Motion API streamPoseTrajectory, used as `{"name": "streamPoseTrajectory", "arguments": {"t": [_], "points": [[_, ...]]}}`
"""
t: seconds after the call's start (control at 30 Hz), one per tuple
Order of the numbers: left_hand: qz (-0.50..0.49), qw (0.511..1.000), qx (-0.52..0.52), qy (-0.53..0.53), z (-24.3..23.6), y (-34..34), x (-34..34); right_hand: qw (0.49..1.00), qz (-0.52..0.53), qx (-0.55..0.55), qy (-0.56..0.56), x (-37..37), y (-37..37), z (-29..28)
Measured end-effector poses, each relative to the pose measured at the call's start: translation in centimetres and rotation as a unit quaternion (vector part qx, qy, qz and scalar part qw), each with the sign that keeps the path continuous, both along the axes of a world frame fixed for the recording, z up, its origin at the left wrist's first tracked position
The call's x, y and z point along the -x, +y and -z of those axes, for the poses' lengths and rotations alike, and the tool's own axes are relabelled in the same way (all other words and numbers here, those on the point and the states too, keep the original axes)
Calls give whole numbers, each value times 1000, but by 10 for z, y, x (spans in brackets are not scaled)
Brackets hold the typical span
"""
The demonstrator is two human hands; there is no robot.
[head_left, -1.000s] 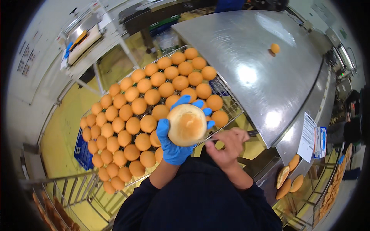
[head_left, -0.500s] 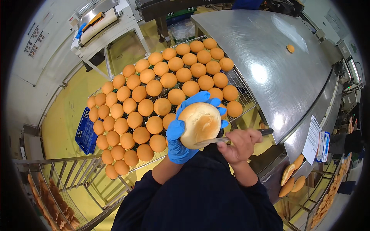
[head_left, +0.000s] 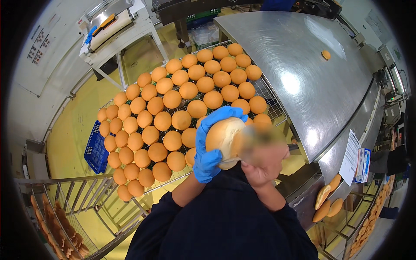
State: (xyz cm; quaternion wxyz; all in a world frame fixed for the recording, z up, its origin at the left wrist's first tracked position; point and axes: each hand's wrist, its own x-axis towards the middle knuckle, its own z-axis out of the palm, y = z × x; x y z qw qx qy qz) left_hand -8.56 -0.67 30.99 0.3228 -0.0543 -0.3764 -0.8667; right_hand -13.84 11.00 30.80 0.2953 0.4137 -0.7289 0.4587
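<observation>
Standing here, I see the blue-gloved left hand with its grip round a pale-sided bun, held up at the near edge of a wire rack lined with golden-brown buns. Beside it, the bare right hand, partly blurred, clasps a dark-handled knife. A steel bench stands to the right.

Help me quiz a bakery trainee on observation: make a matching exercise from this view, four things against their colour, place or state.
Column one
1. Left hand
2. Right hand
3. Plastic crate
4. Paper sheet

Column two
A. Ungloved
B. White, beside a small cardboard box
C. Gloved, holding a round bun
D. Blue, by the left end of the wire rack

Pairs: 1-C, 2-A, 3-D, 4-B
</observation>
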Motion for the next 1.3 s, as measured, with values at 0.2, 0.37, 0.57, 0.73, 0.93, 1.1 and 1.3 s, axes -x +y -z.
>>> {"name": "streamPoseTrajectory", "arguments": {"t": [0.2, 0.37, 0.57, 0.73, 0.93, 1.1, 1.3], "points": [[-87, 986, 142, -20, 11, -4, 6, 997, 6, 23, -77, 9, -3, 1], [-169, 934, 314, 2, 19, -16, 8, 986, 66, 12, -150, 44, -19, 13], [-221, 895, 387, 11, 19, -24, 14, 994, 21, 4, -104, 37, 1, -5], [-248, 863, 440, -22, 16, -30, 13, 997, 44, -60, -3, 44, 6, -15], [-241, 848, 472, -12, 9, -31, 9, 989, 71, -98, 84, 51, 15, -22], [-241, 841, 484, -17, 2, -33, 4, 979, 61, -120, 156, 61, 27, -31], [-230, 829, 508, -28, -4, -36, 1, 963, 59, -149, 214, 63, 30, -42]]}}
